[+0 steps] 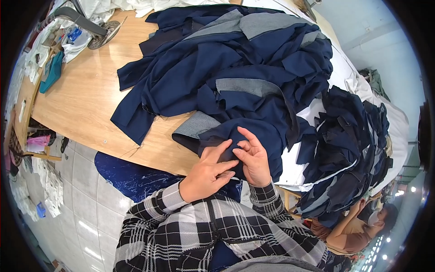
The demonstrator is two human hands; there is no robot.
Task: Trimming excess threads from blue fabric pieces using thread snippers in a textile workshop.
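Observation:
Both my hands are close together over the near edge of a heap of dark navy cloth pieces (181, 84). My left hand (209, 171) has its fingers stretched out and apart, with no object visible in it. Just to its right, my right hand (254, 162) curls its thumb and a finger together near my left fingertips, another finger raised. Whatever may be in that pinch is too small to make out. Under and beyond the fingers lies navy cloth; a grey-faced cloth piece (197, 124) sticks out beside it on the table.
The wooden table (77, 109) curves to the left, with a teal object (52, 72) and a dark metal stand (86, 25) on it. A tied bundle of navy pieces (340, 131) hangs at the right. A masked person (358, 226) sits at the lower right.

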